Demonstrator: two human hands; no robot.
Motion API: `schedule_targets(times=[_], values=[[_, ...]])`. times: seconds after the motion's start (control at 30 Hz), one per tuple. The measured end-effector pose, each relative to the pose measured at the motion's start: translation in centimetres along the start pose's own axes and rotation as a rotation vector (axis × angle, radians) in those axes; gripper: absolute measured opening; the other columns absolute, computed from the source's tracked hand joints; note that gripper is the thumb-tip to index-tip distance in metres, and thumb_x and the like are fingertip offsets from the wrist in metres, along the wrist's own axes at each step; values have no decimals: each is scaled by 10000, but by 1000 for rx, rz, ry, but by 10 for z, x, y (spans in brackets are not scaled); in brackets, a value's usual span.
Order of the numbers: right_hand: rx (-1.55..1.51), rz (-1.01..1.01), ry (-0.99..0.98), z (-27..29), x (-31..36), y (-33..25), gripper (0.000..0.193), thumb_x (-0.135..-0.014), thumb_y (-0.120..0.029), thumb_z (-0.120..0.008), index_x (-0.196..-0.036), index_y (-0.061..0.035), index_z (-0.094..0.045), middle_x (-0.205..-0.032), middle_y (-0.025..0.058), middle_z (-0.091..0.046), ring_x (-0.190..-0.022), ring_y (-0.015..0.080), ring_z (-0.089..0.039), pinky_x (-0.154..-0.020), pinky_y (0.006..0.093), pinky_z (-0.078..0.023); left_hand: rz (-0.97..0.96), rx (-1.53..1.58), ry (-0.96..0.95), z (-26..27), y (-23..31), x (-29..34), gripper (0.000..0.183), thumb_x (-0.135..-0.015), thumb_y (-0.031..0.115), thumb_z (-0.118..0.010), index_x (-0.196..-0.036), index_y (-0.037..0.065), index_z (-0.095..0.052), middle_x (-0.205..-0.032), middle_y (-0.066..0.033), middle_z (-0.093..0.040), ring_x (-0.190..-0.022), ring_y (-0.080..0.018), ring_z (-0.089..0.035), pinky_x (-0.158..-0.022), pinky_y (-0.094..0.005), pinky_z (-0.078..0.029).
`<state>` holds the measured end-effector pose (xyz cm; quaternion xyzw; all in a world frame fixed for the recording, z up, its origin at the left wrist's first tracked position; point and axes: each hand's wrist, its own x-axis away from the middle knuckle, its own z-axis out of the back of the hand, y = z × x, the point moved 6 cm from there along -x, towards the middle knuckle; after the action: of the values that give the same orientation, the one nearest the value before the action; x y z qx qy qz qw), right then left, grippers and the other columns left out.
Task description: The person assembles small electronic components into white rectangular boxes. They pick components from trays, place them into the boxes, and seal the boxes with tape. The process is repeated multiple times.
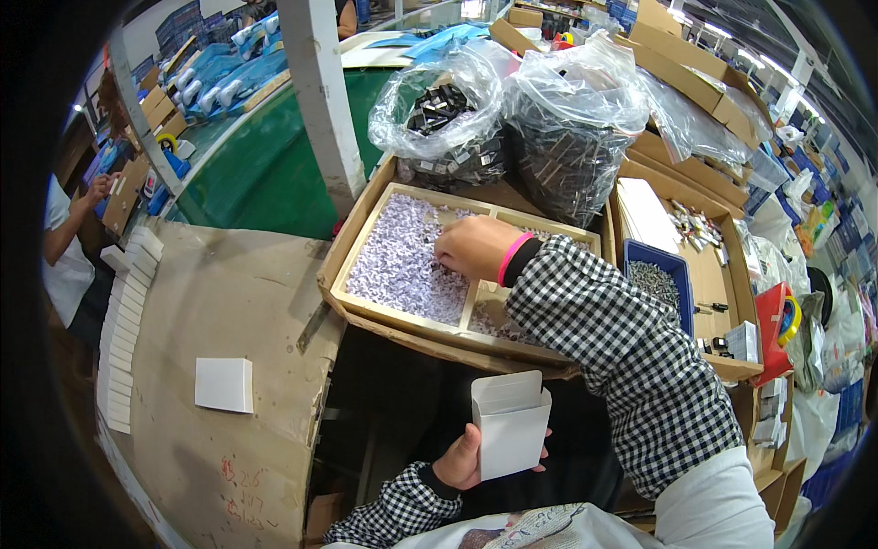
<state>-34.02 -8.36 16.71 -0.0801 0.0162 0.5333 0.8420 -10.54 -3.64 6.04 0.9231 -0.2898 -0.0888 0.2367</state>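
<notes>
My left hand (460, 460) grips a small white carton (510, 443) from its left side and from behind. The carton stands nearly upright, its top flap raised. My right hand (477, 247), with a pink wristband (514, 258), reaches into a divided wooden tray (395, 314). Its fingers curl down among many tiny whitish-purple pieces (393, 256), close to the tray's divider. The fingertips are partly hidden, so what they pinch cannot be made out. Both forearms wear black-and-white checked sleeves.
A closed white carton (224, 384) lies on the cardboard-covered table (274, 302) at left, with a row of white cartons (123, 339) along its edge. Bags of black parts (448, 114) stand behind the tray. A blue bin (657, 274) of small metal parts is at right. Another person works far left.
</notes>
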Motion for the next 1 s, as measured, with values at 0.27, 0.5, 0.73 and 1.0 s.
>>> schedule_targets(times=[0.27, 0.5, 0.73, 1.0], values=[[-365, -4, 132, 68, 23, 0, 183, -828, -153, -642, -930, -4, -670, -839, 119, -662, -736, 232, -652, -677, 309, -524, -35, -20, 44, -3, 14, -2, 1000, -745, 770, -422, -1402, 35, -253, -1283, -240, -457, -1100, -348, -530, -881, -542, -465], [-555, 62, 20, 102, 66, -29, 168, -848, -159, -649, -927, -12, -663, -806, 102, -655, -714, 183, -634, -654, 287, -505, -76, -38, 65, -8, 23, -8, 983, -753, 779, -391, -1392, 39, -284, -1277, -237, -467, -1090, -370, -531, -874, -568, -456], [-305, 138, -178, 90, 142, -69, 103, -802, -118, -647, -870, -43, -667, -803, 81, -651, -716, 250, -642, -647, 341, -516, -27, -91, 42, -15, 9, -18, 960, -768, 735, -448, -1385, 18, -288, -1285, -204, -461, -1098, -304, -543, -904, -472, -474], [32, -62, -257, 83, 206, -79, 129, -770, -108, -580, -892, -67, -586, -762, 86, -632, -693, 247, -650, -584, 325, -523, 75, -111, -14, -31, -25, -41, 904, -797, 702, -456, -1360, 7, -322, -1270, -178, -473, -1084, -260, -556, -902, -433, -479]])
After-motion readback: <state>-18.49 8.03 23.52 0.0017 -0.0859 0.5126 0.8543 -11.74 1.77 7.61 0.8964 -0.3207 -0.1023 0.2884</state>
